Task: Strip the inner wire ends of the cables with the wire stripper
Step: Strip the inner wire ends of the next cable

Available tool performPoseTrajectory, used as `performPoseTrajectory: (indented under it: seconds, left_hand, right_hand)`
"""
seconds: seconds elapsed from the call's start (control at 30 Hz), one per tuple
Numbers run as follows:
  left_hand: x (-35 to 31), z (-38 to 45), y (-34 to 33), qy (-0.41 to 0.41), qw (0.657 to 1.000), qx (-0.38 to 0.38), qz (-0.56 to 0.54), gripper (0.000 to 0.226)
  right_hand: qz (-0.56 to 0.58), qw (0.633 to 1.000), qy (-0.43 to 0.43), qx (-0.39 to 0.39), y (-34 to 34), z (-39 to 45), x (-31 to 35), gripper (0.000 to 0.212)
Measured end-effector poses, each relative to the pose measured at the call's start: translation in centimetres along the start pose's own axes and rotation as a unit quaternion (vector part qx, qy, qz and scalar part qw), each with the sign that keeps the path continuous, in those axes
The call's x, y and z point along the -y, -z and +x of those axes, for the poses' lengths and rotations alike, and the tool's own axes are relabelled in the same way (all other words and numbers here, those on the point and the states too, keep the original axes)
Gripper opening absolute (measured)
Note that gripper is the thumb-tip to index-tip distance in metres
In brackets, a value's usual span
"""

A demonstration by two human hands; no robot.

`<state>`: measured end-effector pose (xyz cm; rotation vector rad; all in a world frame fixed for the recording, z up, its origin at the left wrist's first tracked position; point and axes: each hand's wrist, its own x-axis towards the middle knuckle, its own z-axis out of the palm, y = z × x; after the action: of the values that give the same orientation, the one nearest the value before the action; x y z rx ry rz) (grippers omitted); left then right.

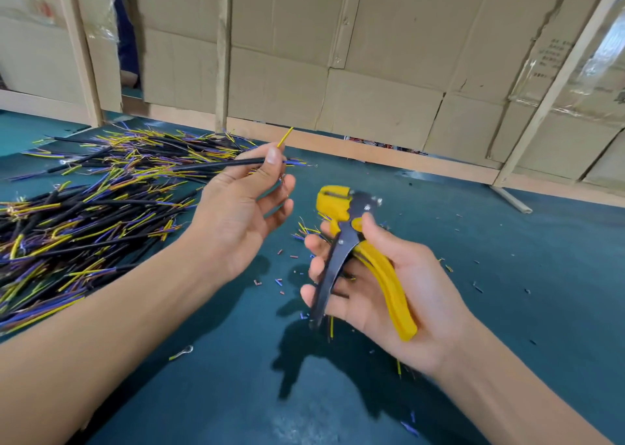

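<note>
Two hands are busy above the green table (507, 275): our left hand (236, 214) pinches one black cable (216, 165) between thumb and forefinger, and our right hand (389, 275) curls around the yellow wire stripper (351, 238), its handles spread apart. The cable runs nearly level, its long axis left to right, sheath end toward the pile of cables (84, 214) and inner wires past the fingers to the right. One yellow wire (285, 137) sticks up and away; blue ones lie level, apart from the stripper head (333, 202), which points up and away from us. We judge the splayed wires the main risk: the head could catch two at once, or bite too deep and cut copper. The light pinch could also let the cable slide when we pull. Offcuts (277, 280) litter the table.
</note>
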<state>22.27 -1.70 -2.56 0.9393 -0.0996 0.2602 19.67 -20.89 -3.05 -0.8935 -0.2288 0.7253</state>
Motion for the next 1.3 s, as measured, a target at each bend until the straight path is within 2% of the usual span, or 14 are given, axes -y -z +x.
performPoseTrajectory:
  seconds: [0.13, 0.33, 0.5, 0.7, 0.83, 1.0, 1.13, 1.2, 1.3]
  left_hand:
    - [-0.2, 0.0, -0.1, -0.014, 1.0, 0.002, -0.011, 0.008]
    - [-0.3, -1.8, -2.4, -0.016, 0.997, 0.069, -0.038, 0.011]
    - [-0.6, -3.3, -3.7, 0.013, 0.992, 0.112, -0.059, 0.012]
    - [-0.4, -3.3, -4.0, 0.002, 0.992, 0.082, -0.091, 0.016]
    - [-0.3, -3.3, -4.0, 0.001, 0.993, 0.078, -0.092, 0.016]
    - [-0.3, -3.5, -4.2, -0.006, 0.993, 0.081, -0.083, 0.018]
    - [-0.3, -3.5, -4.0, -0.015, 0.996, 0.077, -0.03, 0.014]
    - [-0.2, -3.4, -3.9, -0.034, 0.998, 0.058, 0.009, 0.007]
    - [-0.1, -3.5, -4.0, -0.076, 0.994, 0.023, 0.078, 0.019]
  right_hand:
    - [-0.043, 0.998, 0.023, 0.047, 0.0, 0.2, -0.5, 0.055]
    - [-0.112, 0.987, 0.073, 0.094, 0.0, 0.4, -1.4, 0.066]
    - [-0.151, 0.972, 0.127, 0.129, 0.4, 0.0, -1.4, 0.051]
    - [-0.167, 0.965, 0.139, 0.144, 0.1, -0.1, -1.5, 0.028]
    - [-0.171, 0.966, 0.142, 0.134, 0.1, -0.1, -1.4, 0.011]
    - [-0.169, 0.967, 0.139, 0.132, -0.1, -0.1, -1.5, 0.011]
    - [-0.177, 0.966, 0.14, 0.127, -0.1, -0.2, -1.3, 0.014]
    - [-0.187, 0.967, 0.142, 0.099, -0.4, -0.4, -1.3, 0.019]
    - [-0.201, 0.966, 0.16, 0.0, -0.5, -0.6, -1.1, 0.036]
